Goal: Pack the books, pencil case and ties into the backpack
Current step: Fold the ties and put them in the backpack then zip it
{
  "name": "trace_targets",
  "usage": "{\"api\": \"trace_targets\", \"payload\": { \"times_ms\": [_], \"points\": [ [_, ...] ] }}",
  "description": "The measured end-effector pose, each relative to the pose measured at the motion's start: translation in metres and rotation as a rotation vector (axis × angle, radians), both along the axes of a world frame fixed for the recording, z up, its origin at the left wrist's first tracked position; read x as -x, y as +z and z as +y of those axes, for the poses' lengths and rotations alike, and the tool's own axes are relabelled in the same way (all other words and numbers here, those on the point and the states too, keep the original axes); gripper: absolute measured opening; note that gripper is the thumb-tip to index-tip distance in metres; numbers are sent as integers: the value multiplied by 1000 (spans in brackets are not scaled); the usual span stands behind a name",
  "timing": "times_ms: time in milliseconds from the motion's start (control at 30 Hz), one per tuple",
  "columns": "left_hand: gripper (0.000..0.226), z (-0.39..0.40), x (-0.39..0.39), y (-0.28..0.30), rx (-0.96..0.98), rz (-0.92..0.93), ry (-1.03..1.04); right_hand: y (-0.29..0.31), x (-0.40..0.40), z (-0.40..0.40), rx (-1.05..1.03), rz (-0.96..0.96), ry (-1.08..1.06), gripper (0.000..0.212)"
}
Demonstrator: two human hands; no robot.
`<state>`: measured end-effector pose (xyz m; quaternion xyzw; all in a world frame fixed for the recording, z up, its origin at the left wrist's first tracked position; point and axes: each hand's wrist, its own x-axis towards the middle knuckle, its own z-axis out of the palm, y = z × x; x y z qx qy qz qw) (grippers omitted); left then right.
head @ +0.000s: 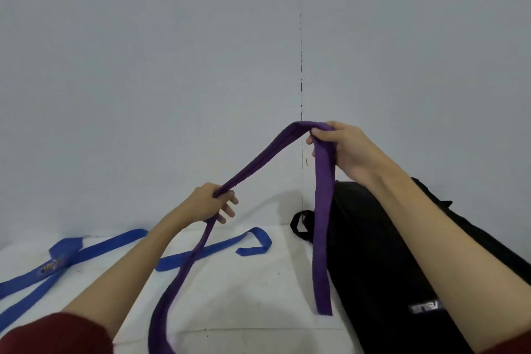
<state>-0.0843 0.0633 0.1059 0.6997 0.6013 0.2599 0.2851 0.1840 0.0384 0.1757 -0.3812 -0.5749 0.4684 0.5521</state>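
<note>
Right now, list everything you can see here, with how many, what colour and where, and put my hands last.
purple tie: one, purple, held up between both hands, ends hanging to the table
blue ties: blue, at least one, exact count unclear, lying loose on the table at left
backpack: one, black, lying on the table at right
table: one, white, under it all
wall: pale grey, behind
left hand: grips the purple tie lower down
right hand: pinches the purple tie at its high fold
</note>
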Motion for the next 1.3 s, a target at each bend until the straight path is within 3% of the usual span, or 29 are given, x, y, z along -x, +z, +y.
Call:
{"api": "trace_targets", "payload": {
  "times_ms": [100,233,400,467,567,633,767,800,967,1100,1233,1300],
  "points": [
    [33,-5,-5,51,-167,-100,11,15,-12,-20,33,-94,128,16],
    [35,-25,-44,140,-351,-120,-136,34,1,-39,56,-157,188,42],
    [31,-44,-82,211,-493,68,-285,70,18,-53,-15,-155,141,43],
    [35,-51,-90,227,-510,112,-326,83,22,-58,-77,-147,116,32],
    [33,-61,-93,239,-545,-35,-358,104,26,-64,-160,-16,91,8],
    [20,-60,-84,231,-506,-104,-364,119,27,-70,-194,142,76,7],
    [13,-42,-48,177,-225,369,-134,129,18,-78,-198,283,105,8],
    [15,-39,-39,167,-182,375,-91,129,14,-79,-195,281,113,9],
    [23,-42,-41,178,-314,-120,-101,119,4,-82,-98,14,166,25],
    [25,-55,-72,212,-461,-181,-140,116,21,-83,32,-8,201,26],
    [23,-58,-74,226,-549,-220,-117,125,25,-83,-13,30,161,32],
    [21,-59,-73,230,-559,-262,-125,129,24,-81,-19,39,148,23]
  ]
}}
